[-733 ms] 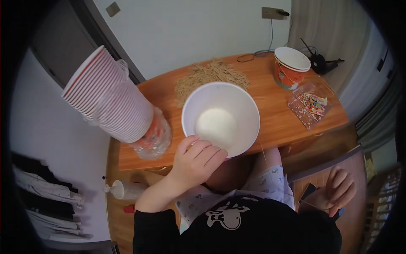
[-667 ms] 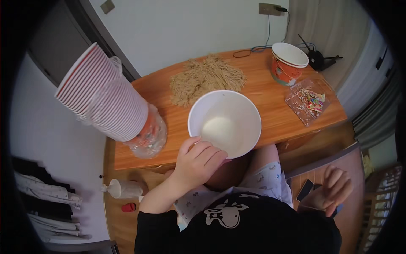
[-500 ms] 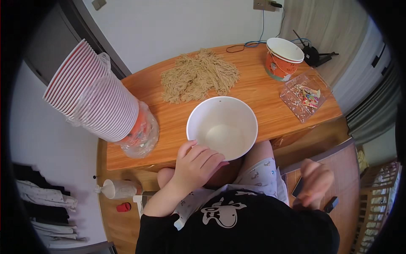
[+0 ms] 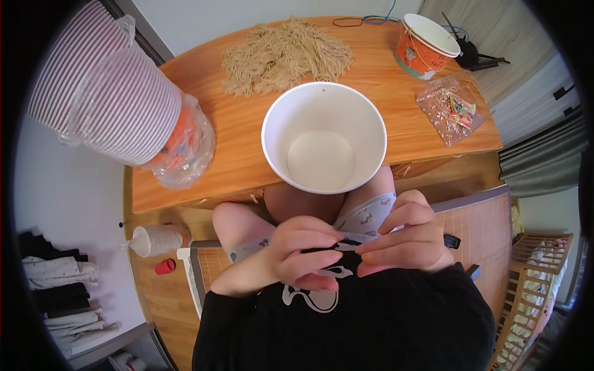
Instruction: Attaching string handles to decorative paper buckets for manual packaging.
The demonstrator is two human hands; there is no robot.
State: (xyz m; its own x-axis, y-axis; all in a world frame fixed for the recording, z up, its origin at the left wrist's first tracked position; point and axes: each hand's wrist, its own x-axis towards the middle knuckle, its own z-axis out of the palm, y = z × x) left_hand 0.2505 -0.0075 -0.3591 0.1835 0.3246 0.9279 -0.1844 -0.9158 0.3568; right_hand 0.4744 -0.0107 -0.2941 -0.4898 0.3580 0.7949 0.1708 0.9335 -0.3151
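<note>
A white paper bucket [image 4: 365,139] stands at the table's near edge, its open mouth tipped toward me, and neither hand touches it. My left hand [image 4: 307,252] is just below it, in front of my black shirt, with curled fingers pointing right. Facing it closely, my right hand [image 4: 405,238] has its fingers bent and pressed together as in a pinch. Whatever is between the fingertips is too small or hidden to make out. Behind the bucket lies a heap of tan string pieces [image 4: 288,55].
A tall stack of nested buckets [image 4: 117,93] in clear plastic leans at the left. At the far right stand orange printed buckets [image 4: 427,46], with a clear tray [image 4: 448,127] of small bits and a packet before them. A black router [image 4: 470,55] sits behind.
My left hand has let go of the bucket's rim and moved down. My right hand has come in from the right to meet it. The view has tilted down.
</note>
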